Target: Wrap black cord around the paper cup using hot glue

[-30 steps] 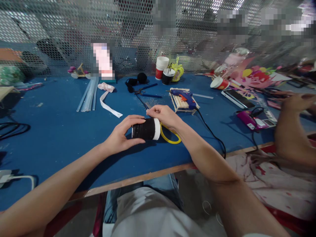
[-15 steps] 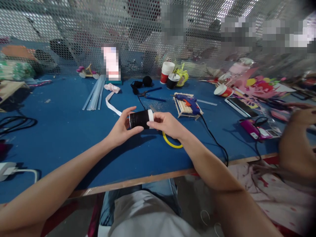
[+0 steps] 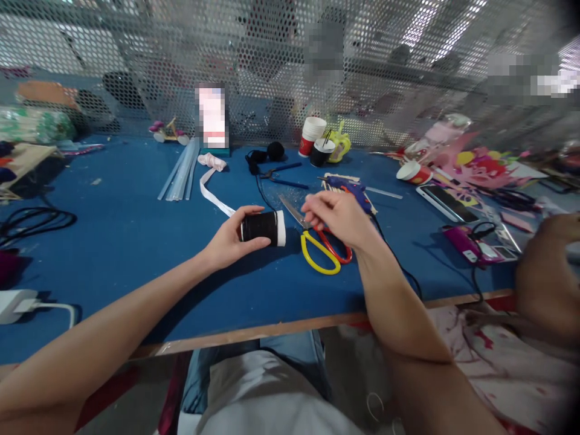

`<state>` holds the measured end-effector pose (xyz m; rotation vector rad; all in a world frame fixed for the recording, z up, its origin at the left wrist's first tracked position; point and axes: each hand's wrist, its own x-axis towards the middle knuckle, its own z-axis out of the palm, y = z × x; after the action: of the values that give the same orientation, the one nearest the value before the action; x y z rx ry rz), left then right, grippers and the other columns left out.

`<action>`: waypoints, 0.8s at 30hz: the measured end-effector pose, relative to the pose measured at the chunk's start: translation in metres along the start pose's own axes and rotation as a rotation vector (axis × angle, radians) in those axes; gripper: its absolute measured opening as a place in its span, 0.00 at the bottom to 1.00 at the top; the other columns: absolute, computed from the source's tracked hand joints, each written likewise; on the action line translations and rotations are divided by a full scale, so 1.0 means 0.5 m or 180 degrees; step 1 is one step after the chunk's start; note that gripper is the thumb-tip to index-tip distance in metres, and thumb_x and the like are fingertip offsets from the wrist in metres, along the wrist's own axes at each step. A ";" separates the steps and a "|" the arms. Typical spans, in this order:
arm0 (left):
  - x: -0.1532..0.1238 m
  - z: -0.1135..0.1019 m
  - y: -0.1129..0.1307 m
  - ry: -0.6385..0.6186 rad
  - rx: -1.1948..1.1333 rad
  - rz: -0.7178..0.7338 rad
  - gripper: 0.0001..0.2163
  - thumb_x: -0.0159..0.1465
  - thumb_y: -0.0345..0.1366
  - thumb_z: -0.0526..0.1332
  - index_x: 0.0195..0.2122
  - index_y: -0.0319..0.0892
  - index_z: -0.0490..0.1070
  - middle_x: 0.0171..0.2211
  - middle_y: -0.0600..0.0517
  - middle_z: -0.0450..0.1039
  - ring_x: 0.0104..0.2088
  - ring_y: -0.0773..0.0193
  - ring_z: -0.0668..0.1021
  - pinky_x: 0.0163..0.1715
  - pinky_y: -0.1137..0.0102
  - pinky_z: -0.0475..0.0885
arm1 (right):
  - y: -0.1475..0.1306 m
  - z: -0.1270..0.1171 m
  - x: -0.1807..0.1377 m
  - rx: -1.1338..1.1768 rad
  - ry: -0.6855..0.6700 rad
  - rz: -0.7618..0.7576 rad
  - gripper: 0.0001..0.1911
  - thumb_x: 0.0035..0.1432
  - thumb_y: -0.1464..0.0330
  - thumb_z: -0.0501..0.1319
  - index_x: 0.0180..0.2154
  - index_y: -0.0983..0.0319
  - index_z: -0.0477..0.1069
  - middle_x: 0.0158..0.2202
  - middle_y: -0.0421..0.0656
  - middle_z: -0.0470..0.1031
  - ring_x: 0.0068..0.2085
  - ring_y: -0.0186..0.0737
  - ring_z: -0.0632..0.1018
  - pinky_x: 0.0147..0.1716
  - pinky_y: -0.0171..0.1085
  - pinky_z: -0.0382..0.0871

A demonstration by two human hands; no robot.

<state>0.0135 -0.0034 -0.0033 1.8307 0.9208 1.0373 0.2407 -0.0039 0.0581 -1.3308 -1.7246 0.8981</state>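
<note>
My left hand [image 3: 226, 241] is wrapped around a paper cup [image 3: 261, 228] lying on its side, its wall wound with black yarn and a white band bare at the right end. My right hand [image 3: 338, 217] is off the cup, to its right, with fingers curled together; anything in them is hidden. Beneath and just left of that hand lie scissors [image 3: 321, 254] with one yellow and one red handle, blades pointing up-left. Behind the right hand is a blue glue gun [image 3: 360, 194] on a small stick rack. Black yarn [image 3: 263, 193] runs back from the cup.
Pliers [image 3: 283, 172], a black yarn ball [image 3: 275, 150] and paper cups [image 3: 312, 136] stand behind. Clear glue sticks [image 3: 181, 175] and white ribbon [image 3: 212, 190] lie left. A phone [image 3: 446, 202] and another person's arm [image 3: 550, 266] are at the right. A perforated metal screen [image 3: 254, 78] bounds the table.
My right hand has let go of the cup's white end and moved right, over the scissors. My left hand still holds the cup. The view has shifted slightly.
</note>
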 end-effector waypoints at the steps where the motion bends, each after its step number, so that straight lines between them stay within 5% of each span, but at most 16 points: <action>1: -0.002 0.001 0.001 -0.0027 0.0084 0.0063 0.29 0.52 0.42 0.66 0.53 0.42 0.59 0.46 0.46 0.67 0.45 0.58 0.72 0.45 0.63 0.68 | 0.002 0.008 0.001 -0.0048 -0.0174 0.0036 0.19 0.54 0.53 0.56 0.29 0.63 0.68 0.25 0.43 0.72 0.24 0.32 0.72 0.23 0.33 0.66; 7: -0.009 0.007 0.004 -0.0225 0.0438 0.0418 0.31 0.53 0.40 0.66 0.55 0.41 0.56 0.47 0.44 0.67 0.48 0.57 0.72 0.48 0.62 0.67 | 0.005 0.055 0.007 -0.0540 -0.0357 -0.0240 0.23 0.57 0.51 0.50 0.32 0.63 0.72 0.34 0.45 0.74 0.38 0.39 0.73 0.40 0.39 0.64; 15: -0.010 0.004 0.009 -0.0755 0.0912 0.0872 0.28 0.56 0.41 0.62 0.57 0.43 0.56 0.52 0.43 0.64 0.50 0.55 0.69 0.48 0.61 0.66 | 0.001 0.086 0.021 0.0621 -0.1087 0.0058 0.33 0.58 0.46 0.41 0.31 0.61 0.75 0.35 0.44 0.76 0.40 0.38 0.74 0.45 0.39 0.65; 19: -0.010 0.000 0.020 -0.0701 0.1139 0.0758 0.24 0.56 0.44 0.61 0.52 0.42 0.62 0.44 0.46 0.68 0.43 0.59 0.72 0.43 0.65 0.69 | -0.010 0.055 0.029 -0.0367 -0.0483 0.0121 0.30 0.56 0.47 0.47 0.29 0.64 0.74 0.34 0.47 0.76 0.36 0.38 0.76 0.37 0.36 0.68; 24: -0.008 0.001 0.018 -0.0583 0.1198 0.0664 0.23 0.56 0.45 0.62 0.50 0.42 0.63 0.45 0.47 0.68 0.45 0.59 0.72 0.44 0.65 0.69 | -0.007 -0.070 0.041 -0.1040 0.0659 0.0031 0.22 0.58 0.53 0.50 0.32 0.64 0.70 0.29 0.47 0.75 0.26 0.35 0.75 0.26 0.34 0.68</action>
<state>0.0141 -0.0105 0.0032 2.3337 0.8703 0.8394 0.2668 0.0180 0.0805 -1.5830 -1.7511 0.4747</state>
